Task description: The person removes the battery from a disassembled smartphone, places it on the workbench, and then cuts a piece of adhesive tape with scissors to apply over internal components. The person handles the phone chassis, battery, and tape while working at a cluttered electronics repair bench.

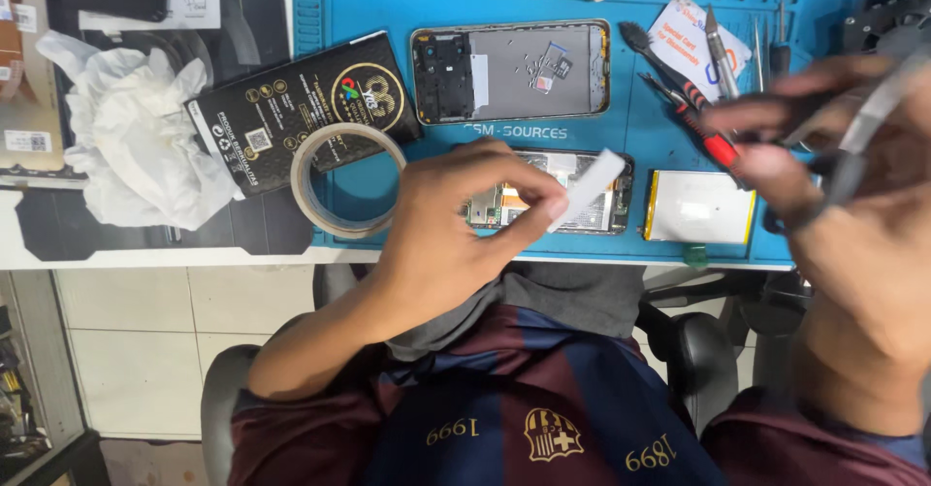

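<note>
1. Nearest the camera, at the bottom of the frame, sat the person's striped jersey and the dark arms of a chair.
2. Just above, at centre, the left hand (456, 224) had its grip pinched shut on a small white strip (589, 187), thumb and forefinger holding the strip's lower end while the rest stuck up and to the right.
3. At the right edge, the right hand (834, 185) was blurred; it appeared to hold a thin metal tool, tweezers (873, 117) perhaps, though I could not tell how firmly its grip closed on it.
4. Directly behind the strip lay an opened phone with bare circuit board (543, 195) on the blue work mat (388, 1); just to its right sat a flat silver battery (698, 207).
5. At the mat's left edge a roll of tape (347, 178) leaned against a black box (291, 108), with crumpled white tissue (136, 127) further left on the table.
6. Farther up lay the phone's empty back frame (511, 71) with tiny loose parts inside, and a red-handled brush (679, 83) to its right.
7. My worry: the strip, if sticky, could curl and stick to the fingers, and a sleeve or wrist sweeping across might scatter those tiny parts.
</note>
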